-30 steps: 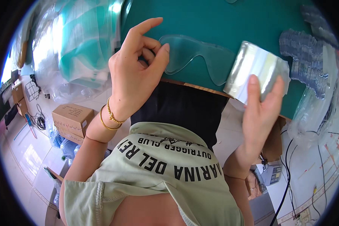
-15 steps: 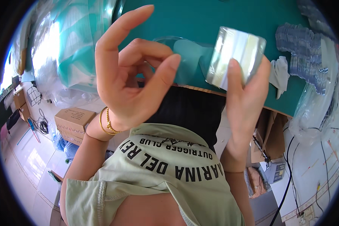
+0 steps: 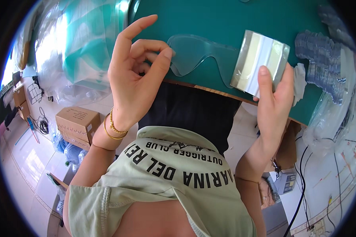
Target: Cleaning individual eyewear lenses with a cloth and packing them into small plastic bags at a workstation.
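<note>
My right hand [image 3: 275, 102] grips a shiny, silvery rectangular packet [image 3: 261, 59] by its lower right corner, holding it over the near edge of the green table [image 3: 225, 19]. My left hand [image 3: 134, 79] is raised in front of the table edge. Its thumb is pinched against the curled middle fingers and the index finger points up; I see nothing between them. A clear goggle lens [image 3: 197, 55] lies flat on the green top between the two hands, its left end just behind my left thumb tip.
A stack of clear lenses [image 3: 318, 59] and a white cloth [image 3: 300, 79] lie at the table's right. Clear plastic bags [image 3: 87, 43] pile up at the left. A cardboard box [image 3: 77, 122] sits on the floor lower left. Black cables [image 3: 304, 158] hang at the right.
My left hand has risen toward the camera and closed its thumb onto the middle fingers. The right hand shifted the silvery packet slightly up over the table edge.
</note>
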The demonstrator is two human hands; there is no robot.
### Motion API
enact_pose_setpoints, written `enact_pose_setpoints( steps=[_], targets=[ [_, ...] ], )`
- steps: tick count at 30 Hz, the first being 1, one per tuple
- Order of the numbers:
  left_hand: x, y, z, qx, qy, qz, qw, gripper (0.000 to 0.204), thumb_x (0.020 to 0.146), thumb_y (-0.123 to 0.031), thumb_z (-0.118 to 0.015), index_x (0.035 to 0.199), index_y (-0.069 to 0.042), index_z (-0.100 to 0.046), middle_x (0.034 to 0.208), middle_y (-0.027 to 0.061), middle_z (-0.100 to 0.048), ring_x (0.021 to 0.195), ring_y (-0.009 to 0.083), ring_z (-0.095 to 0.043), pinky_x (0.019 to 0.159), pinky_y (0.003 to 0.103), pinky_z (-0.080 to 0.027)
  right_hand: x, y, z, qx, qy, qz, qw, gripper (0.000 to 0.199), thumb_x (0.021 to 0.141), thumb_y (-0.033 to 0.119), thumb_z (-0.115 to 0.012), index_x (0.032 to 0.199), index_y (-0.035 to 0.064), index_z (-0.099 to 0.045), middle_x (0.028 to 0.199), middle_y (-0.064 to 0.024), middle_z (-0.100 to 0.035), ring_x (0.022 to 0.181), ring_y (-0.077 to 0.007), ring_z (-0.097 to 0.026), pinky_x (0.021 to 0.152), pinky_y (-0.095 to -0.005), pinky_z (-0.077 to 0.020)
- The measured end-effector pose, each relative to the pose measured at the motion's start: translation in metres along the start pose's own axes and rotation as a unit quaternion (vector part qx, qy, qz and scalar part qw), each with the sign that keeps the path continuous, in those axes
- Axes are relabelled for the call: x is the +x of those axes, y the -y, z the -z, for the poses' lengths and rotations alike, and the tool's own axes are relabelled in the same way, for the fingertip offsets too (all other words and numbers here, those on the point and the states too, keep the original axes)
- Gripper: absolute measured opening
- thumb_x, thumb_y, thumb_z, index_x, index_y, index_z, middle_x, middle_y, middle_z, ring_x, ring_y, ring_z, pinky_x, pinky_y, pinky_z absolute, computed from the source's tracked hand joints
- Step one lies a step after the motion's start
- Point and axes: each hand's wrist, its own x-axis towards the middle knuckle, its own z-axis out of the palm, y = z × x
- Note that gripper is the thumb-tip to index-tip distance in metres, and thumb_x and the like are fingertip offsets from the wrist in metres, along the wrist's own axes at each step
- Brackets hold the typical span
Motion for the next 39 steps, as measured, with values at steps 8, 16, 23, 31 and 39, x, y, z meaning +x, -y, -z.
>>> enact_pose_setpoints(
  steps=[8,16,23,31,39],
  targets=[
    [-0.001,0.001,0.0,-0.014,0.003,0.018,1.0,0.052,0.091,0.006,-0.064,0.139,0.0,-0.046,0.091,0.004,-0.068,0.068,0.0013,-0.054,0.058,0.014,-0.04,0.019,0.019,-0.045,-0.093,0.105,0.081,0.987,0.037,0.098,0.022,-0.06,0.124,-0.0015,-0.047,0.07,-0.0212,-0.063,0.061,-0.0385,-0.063,0.058,-0.0417,-0.051],
    [-0.002,0.009,0.003,0.001,0.0,0.003,1.0,0.052,0.09,0.007,-0.064,0.139,0.0,-0.047,0.09,0.0032,-0.068,0.065,0.0007,-0.053,0.055,0.014,-0.039,0.029,0.029,-0.011,0.002,0.027,0.037,0.999,0.035,0.1,0.026,-0.061,0.123,-0.0006,-0.058,0.091,-0.0031,-0.068,0.064,-0.003,-0.054,0.049,-0.0195,-0.0391],
    [-0.002,0.012,0.003,-0.002,-0.011,-0.001,1.0,0.052,0.088,0.007,-0.064,0.137,-0.001,-0.049,0.087,0.0026,-0.068,0.064,-0.0001,-0.054,0.052,0.014,-0.039,0.025,0.016,-0.025,-0.021,0.05,0.03,0.998,0.036,0.1,0.025,-0.06,0.123,-0.0019,-0.056,0.092,-0.0038,-0.066,0.064,-0.0033,-0.054,0.05,-0.0195,-0.0395],
    [-0.002,0.012,0.001,0.016,-0.023,0.008,1.0,0.05,0.087,0.008,-0.066,0.134,0.0,-0.053,0.084,0.0012,-0.068,0.062,-0.0002,-0.053,0.051,0.015,-0.04,0.02,0.022,-0.057,-0.049,0.16,0.053,0.984,0.035,0.101,0.021,-0.06,0.126,-0.0022,-0.053,0.091,-0.0047,-0.066,0.065,-0.0051,-0.052,0.055,-0.0224,-0.0431],
    [-0.007,0.003,0.004,0.081,0.009,0.003,0.997,0.051,0.093,0.005,-0.061,0.142,0.0,-0.047,0.095,0.0044,-0.07,0.072,0.0014,-0.058,0.058,0.014,-0.045,0.018,0.033,-0.054,-0.132,0.119,0.061,0.982,0.035,0.099,0.018,-0.06,0.127,-0.0025,-0.051,0.1,-0.0143,-0.07,0.086,-0.0196,-0.067,0.075,-0.0329,-0.0533]
  ],
)
